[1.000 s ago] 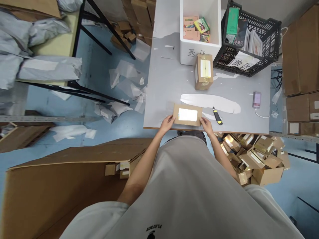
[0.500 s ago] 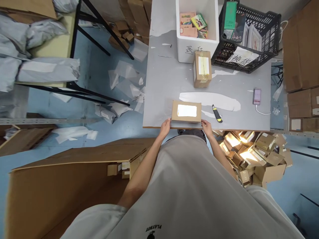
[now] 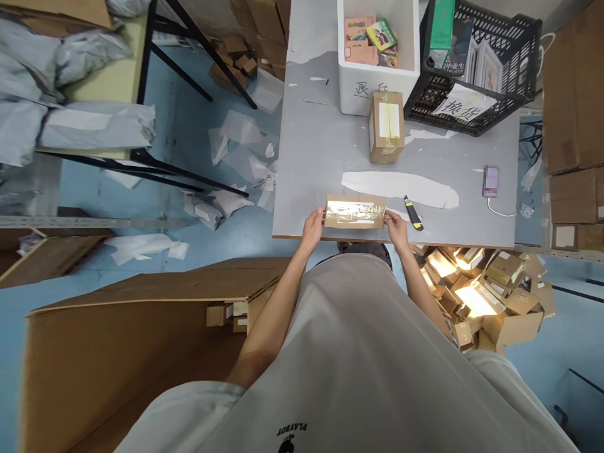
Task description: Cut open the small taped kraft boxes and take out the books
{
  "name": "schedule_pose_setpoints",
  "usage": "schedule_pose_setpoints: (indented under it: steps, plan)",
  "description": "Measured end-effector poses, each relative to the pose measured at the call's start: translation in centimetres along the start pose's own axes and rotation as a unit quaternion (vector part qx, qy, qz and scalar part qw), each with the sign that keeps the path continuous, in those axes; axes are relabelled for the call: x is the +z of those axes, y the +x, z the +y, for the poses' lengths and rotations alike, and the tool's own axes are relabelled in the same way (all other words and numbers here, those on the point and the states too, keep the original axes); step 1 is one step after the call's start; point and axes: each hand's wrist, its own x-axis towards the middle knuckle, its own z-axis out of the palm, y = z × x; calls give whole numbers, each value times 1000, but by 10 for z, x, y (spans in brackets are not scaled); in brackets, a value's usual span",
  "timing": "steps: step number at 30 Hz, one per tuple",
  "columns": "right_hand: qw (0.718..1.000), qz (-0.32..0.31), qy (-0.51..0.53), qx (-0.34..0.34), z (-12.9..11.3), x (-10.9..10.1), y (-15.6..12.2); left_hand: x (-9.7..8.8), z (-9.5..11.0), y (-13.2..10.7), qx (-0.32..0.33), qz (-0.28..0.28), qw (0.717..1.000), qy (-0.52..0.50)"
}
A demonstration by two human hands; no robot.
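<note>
A small cardboard box (image 3: 355,220) is held between my two hands at the table's near edge. Shiny clear tape and a pale label strip cover the face turned up to me. My left hand (image 3: 313,228) grips its left end, fingers closed on the edge. At the right end my right hand (image 3: 395,228) pinches the corner. Just right of that hand lies a black-and-yellow box cutter (image 3: 413,212). Beyond the held box is a torn white paper patch (image 3: 401,189). A second taped carton (image 3: 387,128) with a white label stands farther back.
At the table's back are a white bin (image 3: 377,85) with small books and a black crate (image 3: 476,104) holding books. A phone (image 3: 491,181) on a cable lies right. A large open carton (image 3: 141,352) stands at left, and piled boxes (image 3: 486,289) fill the right floor.
The box in my hands has turned over: its plain white label face has given way to a taped, shiny face. Both hands have shifted slightly up along its ends.
</note>
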Motion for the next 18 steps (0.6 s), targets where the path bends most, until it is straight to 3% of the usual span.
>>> schedule_pose_setpoints:
  steps: [3, 7, 12, 18]
  plan:
    - [999, -3, -15, 30, 19, 2, -1, -4, -19, -1, -59, -12, 998, -34]
    - [998, -3, -32, 58, 43, 0, -4, -10, -41, -2, -111, 15, 994, -17]
    - [996, -30, -45, 74, 57, 5, -5, -6, -55, 1, -108, 0, 994, 13]
    - [994, -74, -51, 61, 55, 17, -5, 7, -54, 4, -100, -31, 994, 15]
